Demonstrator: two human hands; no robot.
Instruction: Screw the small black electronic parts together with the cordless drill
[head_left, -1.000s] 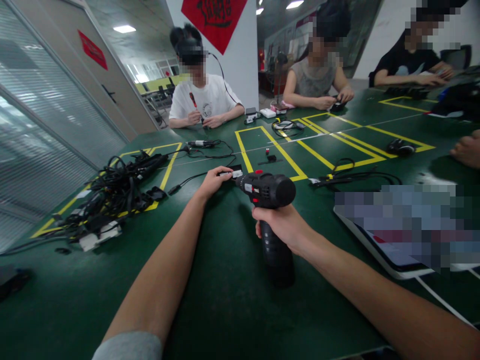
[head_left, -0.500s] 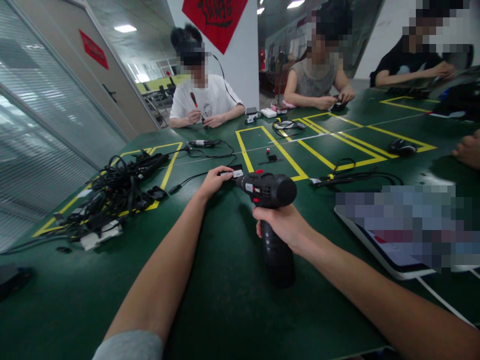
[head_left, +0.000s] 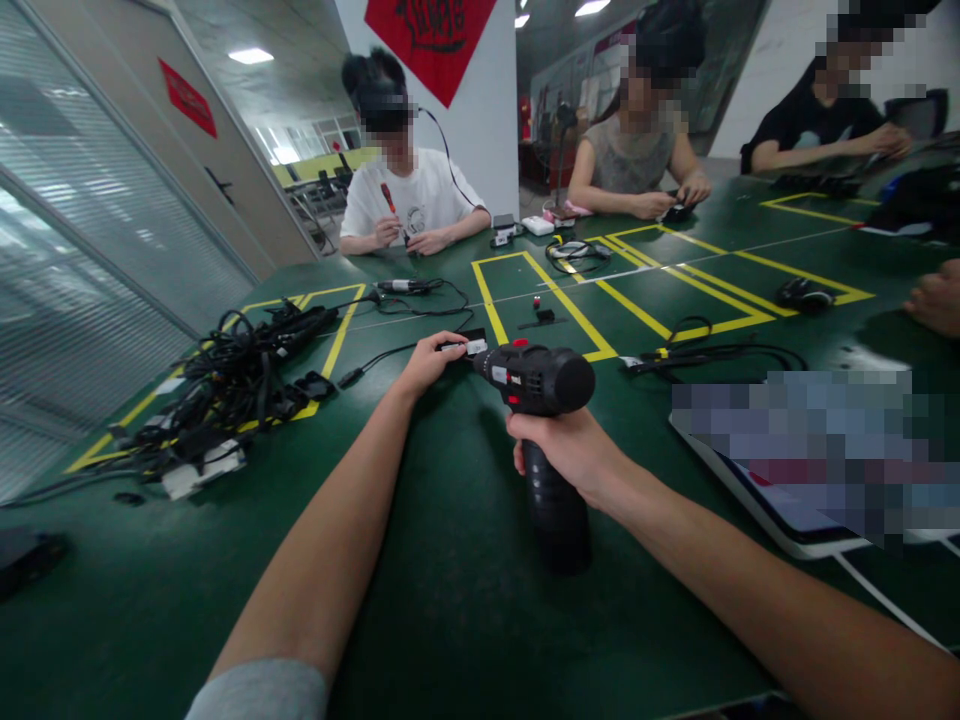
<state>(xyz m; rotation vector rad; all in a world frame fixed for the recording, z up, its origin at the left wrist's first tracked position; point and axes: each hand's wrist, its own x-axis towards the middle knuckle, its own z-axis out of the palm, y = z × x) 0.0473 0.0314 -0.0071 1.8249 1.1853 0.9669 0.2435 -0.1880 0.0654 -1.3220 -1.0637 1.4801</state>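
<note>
My right hand (head_left: 571, 452) is wrapped round the grip of a black cordless drill (head_left: 541, 381) with red trim, held upright with its base on the green table (head_left: 450, 600). The drill's nose points left at a small black and white part (head_left: 463, 347). My left hand (head_left: 429, 359) is closed on that part, holding it down on the table right at the drill's tip.
A tangle of black cables (head_left: 225, 385) lies at the left. A tablet (head_left: 795, 500) with a white cable sits at the right. Yellow tape lines (head_left: 559, 300), loose cables and small parts lie beyond. Three people sit along the far edge; another person's hand (head_left: 934, 300) rests at the right.
</note>
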